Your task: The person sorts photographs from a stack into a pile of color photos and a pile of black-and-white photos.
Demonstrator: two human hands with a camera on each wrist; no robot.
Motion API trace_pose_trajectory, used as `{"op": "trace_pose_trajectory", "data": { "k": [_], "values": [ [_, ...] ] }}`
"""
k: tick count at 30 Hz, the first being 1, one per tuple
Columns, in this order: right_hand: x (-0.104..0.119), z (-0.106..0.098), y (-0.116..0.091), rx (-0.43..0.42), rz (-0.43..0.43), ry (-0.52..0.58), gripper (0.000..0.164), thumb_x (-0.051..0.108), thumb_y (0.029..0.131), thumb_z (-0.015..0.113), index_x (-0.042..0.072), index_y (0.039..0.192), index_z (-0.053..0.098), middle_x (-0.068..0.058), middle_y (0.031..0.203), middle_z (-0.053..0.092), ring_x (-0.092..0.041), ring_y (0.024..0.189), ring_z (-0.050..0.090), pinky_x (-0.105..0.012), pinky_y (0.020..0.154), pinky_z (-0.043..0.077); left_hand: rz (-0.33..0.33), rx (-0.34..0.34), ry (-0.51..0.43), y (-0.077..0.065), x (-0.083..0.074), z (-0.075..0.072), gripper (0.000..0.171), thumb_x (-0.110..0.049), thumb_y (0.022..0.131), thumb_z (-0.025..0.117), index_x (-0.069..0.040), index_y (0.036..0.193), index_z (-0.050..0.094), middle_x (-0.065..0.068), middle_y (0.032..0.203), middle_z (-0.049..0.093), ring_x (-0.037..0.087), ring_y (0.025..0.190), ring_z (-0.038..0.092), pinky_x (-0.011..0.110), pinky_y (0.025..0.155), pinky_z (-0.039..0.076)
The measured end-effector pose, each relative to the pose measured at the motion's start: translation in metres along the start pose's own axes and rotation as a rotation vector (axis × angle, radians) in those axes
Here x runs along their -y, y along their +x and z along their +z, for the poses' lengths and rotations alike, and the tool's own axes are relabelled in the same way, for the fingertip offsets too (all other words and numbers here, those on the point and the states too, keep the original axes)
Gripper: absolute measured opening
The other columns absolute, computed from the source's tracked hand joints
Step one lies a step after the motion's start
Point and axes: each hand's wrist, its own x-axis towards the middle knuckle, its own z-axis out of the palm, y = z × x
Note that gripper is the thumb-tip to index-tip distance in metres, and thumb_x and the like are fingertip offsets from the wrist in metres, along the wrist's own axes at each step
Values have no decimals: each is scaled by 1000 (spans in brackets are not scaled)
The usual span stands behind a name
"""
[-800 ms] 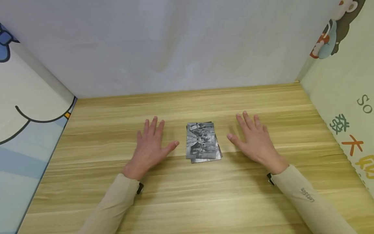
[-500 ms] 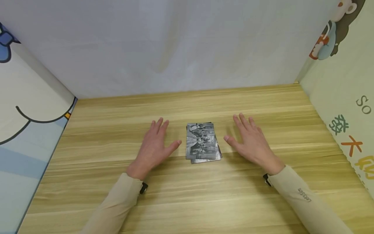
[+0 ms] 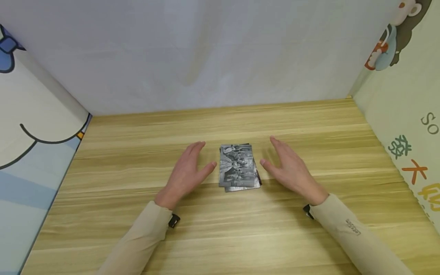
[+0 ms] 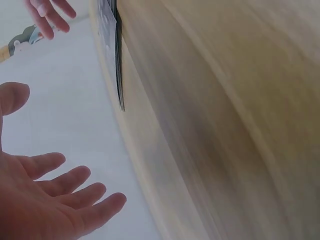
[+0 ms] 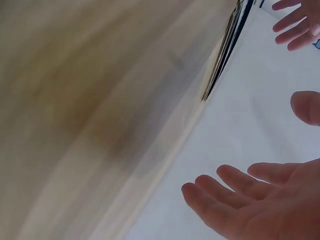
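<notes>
A small stack of black-and-white photographs (image 3: 238, 166) lies on the wooden table (image 3: 220, 236), slightly fanned at its lower right. My left hand (image 3: 190, 169) hovers just left of the stack, palm turned toward it, fingers straight, thumb close to the stack's left edge. On the other side my right hand (image 3: 287, 167) mirrors it, palm facing the stack, thumb near the right edge. Neither hand touches the photographs. The left wrist view shows the stack edge-on (image 4: 116, 55) beyond my left hand's open fingers (image 4: 75, 200). In the right wrist view the stack (image 5: 227, 47) shows edge-on past my spread fingers (image 5: 235, 195).
A white back wall (image 3: 206, 53) closes the far side. Cartoon-printed panels stand at the left (image 3: 31, 145) and right (image 3: 405, 122) of the table. Both forearms wear beige sleeves (image 3: 357, 236).
Both hands have moved inward toward the photographs and turned from flat, palm-down to on edge with palms facing the stack. The stack has not moved.
</notes>
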Motion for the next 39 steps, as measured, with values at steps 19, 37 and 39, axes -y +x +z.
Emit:
{"op": "trace_pose_trajectory", "data": {
  "k": [19, 37, 39],
  "values": [
    [10, 12, 7, 26, -63, 184, 68, 19, 99, 69, -10, 153, 39, -28, 141, 56, -44, 125, 58, -56, 106, 49, -52, 42, -179, 7, -6, 13, 70, -38, 98, 66, -3, 155, 45, 20, 152, 46, 36, 133, 51, 54, 111, 44],
    [18, 20, 16, 131, 16, 338, 61, 11, 99, 64, -13, 150, 42, -26, 137, 61, -38, 123, 62, -48, 104, 53, -147, 137, -274, 14, -9, 23, 66, -25, 98, 68, 6, 151, 45, 19, 134, 62, 32, 121, 63, 46, 103, 53],
    [17, 20, 16, 138, 18, 335, 60, 12, 100, 64, -13, 150, 42, -26, 138, 61, -38, 123, 62, -48, 104, 53, -162, 148, -274, 16, -8, 24, 65, -25, 98, 68, 6, 151, 45, 18, 133, 63, 31, 120, 63, 45, 103, 53]
  ]
}}
